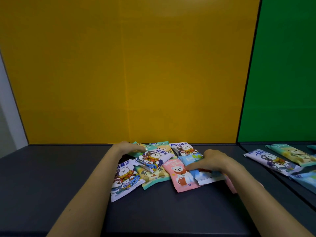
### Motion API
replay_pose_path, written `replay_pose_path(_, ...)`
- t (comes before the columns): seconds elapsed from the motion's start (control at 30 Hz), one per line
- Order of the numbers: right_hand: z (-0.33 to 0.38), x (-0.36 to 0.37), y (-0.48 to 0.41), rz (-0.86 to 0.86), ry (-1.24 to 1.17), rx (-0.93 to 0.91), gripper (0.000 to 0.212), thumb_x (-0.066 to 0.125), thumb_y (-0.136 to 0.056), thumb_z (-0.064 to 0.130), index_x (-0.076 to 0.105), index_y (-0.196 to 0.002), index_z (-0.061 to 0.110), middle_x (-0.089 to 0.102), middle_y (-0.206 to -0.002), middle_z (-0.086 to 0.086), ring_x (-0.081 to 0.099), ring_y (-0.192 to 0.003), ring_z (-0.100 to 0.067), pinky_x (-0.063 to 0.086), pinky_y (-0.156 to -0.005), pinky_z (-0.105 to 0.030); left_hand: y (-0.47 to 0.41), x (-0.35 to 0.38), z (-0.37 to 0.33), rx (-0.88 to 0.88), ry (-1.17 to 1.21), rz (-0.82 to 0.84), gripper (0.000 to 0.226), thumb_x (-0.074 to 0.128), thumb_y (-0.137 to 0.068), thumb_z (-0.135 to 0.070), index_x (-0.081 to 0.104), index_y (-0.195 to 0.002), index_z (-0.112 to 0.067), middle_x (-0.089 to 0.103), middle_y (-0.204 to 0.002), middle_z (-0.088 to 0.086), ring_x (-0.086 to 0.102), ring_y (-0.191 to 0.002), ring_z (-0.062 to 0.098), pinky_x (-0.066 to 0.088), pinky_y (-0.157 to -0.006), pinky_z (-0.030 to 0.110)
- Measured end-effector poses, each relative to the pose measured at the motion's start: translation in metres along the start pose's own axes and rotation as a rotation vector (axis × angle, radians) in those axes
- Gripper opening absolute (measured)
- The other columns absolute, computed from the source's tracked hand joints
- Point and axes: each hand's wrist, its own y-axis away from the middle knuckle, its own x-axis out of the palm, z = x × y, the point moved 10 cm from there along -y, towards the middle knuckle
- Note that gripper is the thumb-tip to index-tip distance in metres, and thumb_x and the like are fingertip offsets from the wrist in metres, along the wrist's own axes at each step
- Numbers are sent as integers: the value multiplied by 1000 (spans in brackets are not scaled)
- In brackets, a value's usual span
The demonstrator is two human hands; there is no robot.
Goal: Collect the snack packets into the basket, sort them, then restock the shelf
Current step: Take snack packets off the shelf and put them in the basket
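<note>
Several snack packets lie in a loose heap on the dark shelf board (51, 177) before the yellow back wall. My left hand (128, 147) lies flat at the heap's far left, on a teal packet (136, 152), with its fingertips touching the tilted lavender packet (152, 159). My right hand (213, 161) grips the blue packet (205, 176), fingers curled over it and the thumb on the pink packet (177, 175). A second lavender packet (124, 178), a teal-yellow packet (153, 177) and two more packets at the back (184, 148) lie untouched. No basket is in view.
To the right, past a dark divider (246, 93), a green-backed shelf section holds a lavender packet (271, 160), a teal packet (290, 153) and a blue one (306, 179). A white wall edge (8, 108) stands at the far left.
</note>
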Motion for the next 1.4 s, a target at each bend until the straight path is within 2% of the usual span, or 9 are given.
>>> replay_pose_path(0.37, 5, -6, -5, -141, -133, -77, 79, 75, -62, 59, 46, -118, 12, 56, -119, -4, 55, -102, -19, 47, -81, -31, 1, -22, 21, -39, 256, -146, 101, 81, -68, -34, 23, -143, 3, 31, -148, 20, 33, -133, 36, 34, -104, 42)
replay_pose_path(0.47, 3, -14, -4, -193, -306, -101, 73, 79, -66, 46, 42, -117, 10, 56, -116, -7, 56, -102, -23, 50, -84, -38, 8, -30, 21, -22, 392, -123, 72, 76, -74, -20, 41, -131, 6, 63, -101, 15, 66, -79, 18, 52, -58, 20)
replay_pose_path(0.53, 7, -24, 1, -243, -432, -148, 65, 78, -71, 38, 40, -115, 9, 56, -111, -6, 56, -99, -24, 49, -80, -39, 13, -39, 24, -14, 480, -118, 49, 71, -78, -17, 54, -118, 6, 65, -73, 8, 59, -41, 6, 41, -33, 14)
replay_pose_path(0.67, 38, -41, 23, -317, -650, -326, 44, 64, -87, 26, 40, -119, 7, 55, -106, -5, 55, -91, -18, 42, -73, -29, 37, -68, 44, -18, 818, -210, 22, 67, -82, -17, 59, -97, -4, 68, -55, 7, 60, -37, 7, 45, -35, 13)
replay_pose_path(0.73, 65, -40, 37, -300, -755, -424, 33, 59, -90, 25, 40, -113, 12, 58, -108, -6, 57, -87, -16, 45, -70, -29, 64, -85, 58, -6, 1010, -273, 16, 66, -83, -13, 56, -94, -7, 67, -69, 11, 65, -51, 12, 50, -38, 15)
replay_pose_path(0.83, 118, -22, 61, -198, -825, -546, 27, 55, -92, 29, 36, -108, 18, 58, -103, 0, 56, -77, -7, 48, -60, -27, 113, -112, 94, 28, 1134, -368, 18, 62, -84, -8, 52, -100, -8, 61, -89, 12, 63, -78, 19, 55, -46, 20)
replay_pose_path(1.03, 246, 66, 125, 150, -878, -748, 27, 56, -91, 31, 39, -109, 20, 63, -115, -4, 64, -99, -18, 49, -94, -43, 244, -145, 219, 36, 1243, -659, 7, 54, -86, -2, 55, -88, -9, 67, -79, 7, 69, -65, 17, 54, -45, 19)
replay_pose_path(1.13, 308, 130, 176, 331, -864, -835, 27, 57, -91, 29, 39, -109, 19, 62, -111, -2, 63, -95, -16, 50, -92, -37, 328, -149, 300, -10, 1257, -865, 8, 53, -86, 1, 55, -89, -6, 71, -64, 8, 69, -52, 19, 54, -45, 21)
replay_pose_path(1.4, 426, 331, 362, 761, -689, -1047, 35, 57, -91, 21, 42, -119, 6, 57, -111, -8, 55, -94, -16, 43, -76, -26, 552, -84, 517, -301, 1393, -1365, 17, 55, -83, 3, 58, -94, -10, 66, -82, 9, 67, -57, 15, 56, -47, 23)
